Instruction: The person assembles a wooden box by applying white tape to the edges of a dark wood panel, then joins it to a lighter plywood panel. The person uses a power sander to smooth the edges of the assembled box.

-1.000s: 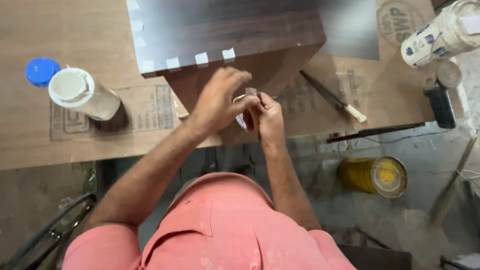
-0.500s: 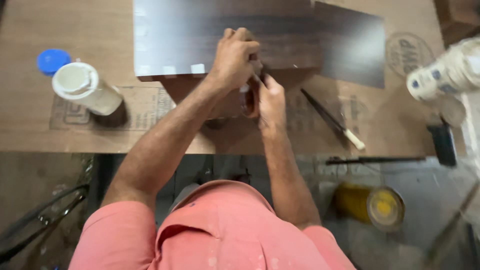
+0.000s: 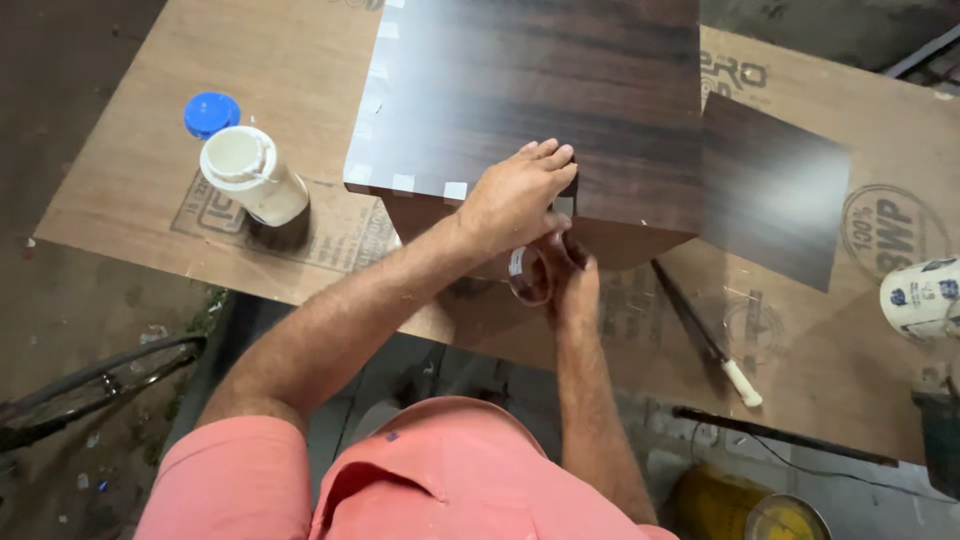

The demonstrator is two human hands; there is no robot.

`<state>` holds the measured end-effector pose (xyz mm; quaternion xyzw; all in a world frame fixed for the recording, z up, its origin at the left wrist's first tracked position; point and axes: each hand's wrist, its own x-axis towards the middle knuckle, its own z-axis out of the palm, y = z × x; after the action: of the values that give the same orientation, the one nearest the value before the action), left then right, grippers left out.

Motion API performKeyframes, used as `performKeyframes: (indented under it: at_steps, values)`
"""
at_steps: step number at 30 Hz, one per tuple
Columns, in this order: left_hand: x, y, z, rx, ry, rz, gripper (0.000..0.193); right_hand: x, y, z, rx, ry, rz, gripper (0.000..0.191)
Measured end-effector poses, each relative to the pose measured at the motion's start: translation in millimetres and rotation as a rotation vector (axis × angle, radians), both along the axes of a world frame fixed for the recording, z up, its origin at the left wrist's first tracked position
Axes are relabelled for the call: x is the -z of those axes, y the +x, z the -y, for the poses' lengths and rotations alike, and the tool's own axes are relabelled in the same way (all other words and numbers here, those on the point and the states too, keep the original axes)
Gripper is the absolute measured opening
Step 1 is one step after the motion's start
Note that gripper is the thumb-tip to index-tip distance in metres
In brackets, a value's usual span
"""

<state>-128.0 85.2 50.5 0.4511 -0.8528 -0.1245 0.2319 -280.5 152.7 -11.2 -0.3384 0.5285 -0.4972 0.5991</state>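
The panel [image 3: 560, 90] was dark woodgrain laminate with a smooth, faint sheen; the tabletop [image 3: 130, 190] was matt brown plywood; the jar [image 3: 252, 175] was white plastic.

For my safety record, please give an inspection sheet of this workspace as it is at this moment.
Surface: plywood sheet as worktop, printed marks on it.
Job's things: dark laminated box, pale tape pieces along its near edge; tape roll.
Clutter: open white bottle, blue cap, loose dark laminate piece, white-handled blade, white container, yellow tin on the floor.
Grippers: left hand pressed on the box edge; right hand holds the tape roll.
Cables: thin black cable.
Surroundings: bicycle wheel, dusty floor.
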Motion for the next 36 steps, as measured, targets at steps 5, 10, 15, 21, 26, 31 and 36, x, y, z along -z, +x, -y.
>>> performKeyframes:
  at_steps: [5, 10, 15, 21, 26, 31, 36]
  values:
    - [-1.9, -1.9, -10.3, -0.016, -0.145, -0.027, 0.069, 21.8, -3.3, -1.6, -0.073, 0.042, 0.163, 0.02]
    - [-4.6, -1.1, -17.4, 0.009, -0.194, 0.002, 0.07, 82.5, 25.7, -20.1, -0.277, 0.276, 0.358, 0.044]
    - [-10.3, 3.0, -23.2, 0.042, -0.239, 0.076, 0.087, 84.0, -8.7, -46.6, -0.308, 0.12, -0.101, 0.032]
    - [-10.5, -15.9, -70.5, 0.039, -0.067, -0.33, 0.047, -5.6, -51.1, -68.0, -0.012, -0.113, -0.001, 0.024]
    - [8.0, -52.0, -73.2, 0.139, 0.094, -0.397, 0.018, -51.3, -44.9, -66.2, -0.018, -0.222, 0.138, 0.021]
    - [20.7, -64.2, -35.0, 0.129, -0.166, -0.268, 0.014, -53.4, -46.6, -46.1, 0.064, -0.171, 0.117, 0.017]
    - [21.6, -72.9, -1.0, 0.091, -0.34, -0.248, 0.012, -41.6, -53.9, -15.0, 0.05, -0.235, 0.116, 0.019]
